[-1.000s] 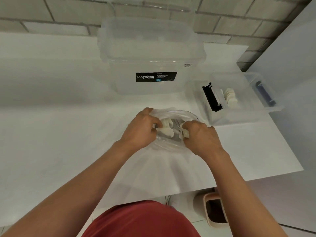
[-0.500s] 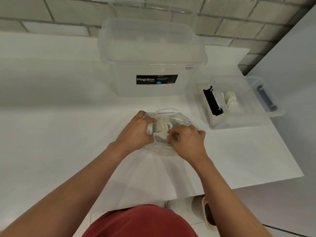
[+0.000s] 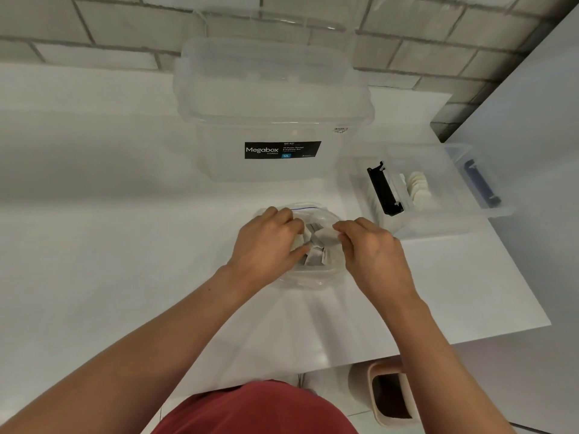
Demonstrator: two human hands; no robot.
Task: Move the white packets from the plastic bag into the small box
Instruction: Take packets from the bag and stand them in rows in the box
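A clear plastic bag (image 3: 308,278) with a blue zip line stands open on the white table, with several white packets (image 3: 315,260) inside. My left hand (image 3: 266,245) grips the bag's left rim, thumb inside among the packets. My right hand (image 3: 371,250) pinches a white packet (image 3: 327,236) at the bag's right rim. To the right sits the small clear box (image 3: 438,227) with a black clip and a row of white packets (image 3: 418,189) in it.
A large clear Megabox container (image 3: 272,120) with its lid on stands behind the bag, against the brick wall. A pale bin (image 3: 391,399) stands on the floor below the table's front edge. The table's right edge runs just past the small box.
My right hand has drawn back from the middle of the bag to its right rim, holding a packet. My left hand stays on the left rim.
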